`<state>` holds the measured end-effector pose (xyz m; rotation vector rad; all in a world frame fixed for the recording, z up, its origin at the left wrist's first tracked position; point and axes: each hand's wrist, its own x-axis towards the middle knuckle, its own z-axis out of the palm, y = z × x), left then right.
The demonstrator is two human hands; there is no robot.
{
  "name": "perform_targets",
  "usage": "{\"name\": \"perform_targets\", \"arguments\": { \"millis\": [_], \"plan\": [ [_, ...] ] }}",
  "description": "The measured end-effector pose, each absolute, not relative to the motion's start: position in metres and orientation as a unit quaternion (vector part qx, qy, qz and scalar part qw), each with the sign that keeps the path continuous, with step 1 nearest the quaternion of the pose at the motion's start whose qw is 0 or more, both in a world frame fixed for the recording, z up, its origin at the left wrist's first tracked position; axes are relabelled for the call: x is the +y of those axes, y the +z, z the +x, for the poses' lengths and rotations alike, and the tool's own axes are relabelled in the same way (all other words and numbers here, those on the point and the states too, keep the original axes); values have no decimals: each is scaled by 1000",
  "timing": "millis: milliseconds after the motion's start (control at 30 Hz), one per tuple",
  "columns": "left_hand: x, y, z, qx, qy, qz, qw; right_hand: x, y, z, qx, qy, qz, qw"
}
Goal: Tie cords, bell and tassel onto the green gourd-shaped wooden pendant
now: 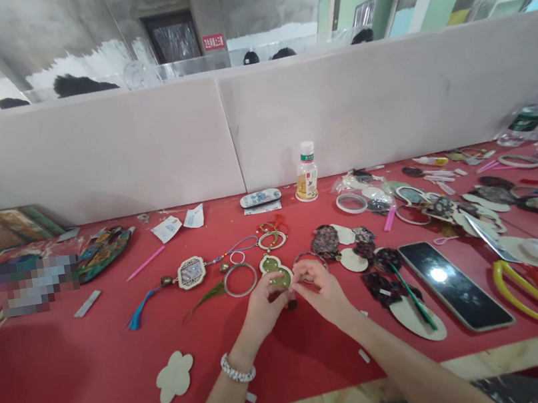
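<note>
A gourd-shaped pendant (271,264) with a green middle and a pale rim is in front of me, partly covered by my fingers. My left hand (264,302) has its fingers closed on the pendant's lower part. Fingertips pinched together, my right hand (323,291) meets the pendant's right edge; whatever is between them is too small to make out. Above the pendant lies a pale ring (272,241) with red cord. To the left are a light bangle (224,283), a green tassel (211,294) and an octagonal pendant (191,273) with a blue tassel.
Dark patterned pieces (325,240), a phone (456,284) and yellow-and-red scissors (528,291) lie to the right. A flower-shaped wooden piece (175,377) rests at the front left. At the back, a small bottle (306,172) stands before a white partition (140,150).
</note>
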<state>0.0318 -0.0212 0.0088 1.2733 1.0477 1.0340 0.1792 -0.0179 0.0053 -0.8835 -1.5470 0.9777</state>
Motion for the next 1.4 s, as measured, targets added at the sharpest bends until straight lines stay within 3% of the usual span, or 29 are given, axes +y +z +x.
{"name": "perform_targets", "arguments": {
  "millis": [600,933,1400],
  "plan": [
    [-21,8,30,446,421,567,549,-14,3,180,-639,395,-397,527],
    [-16,6,26,448,443,515,582,-17,13,181,-743,246,-443,436],
    [-14,4,25,436,472,451,619,-20,15,180,-774,217,-417,425]
  ]
}}
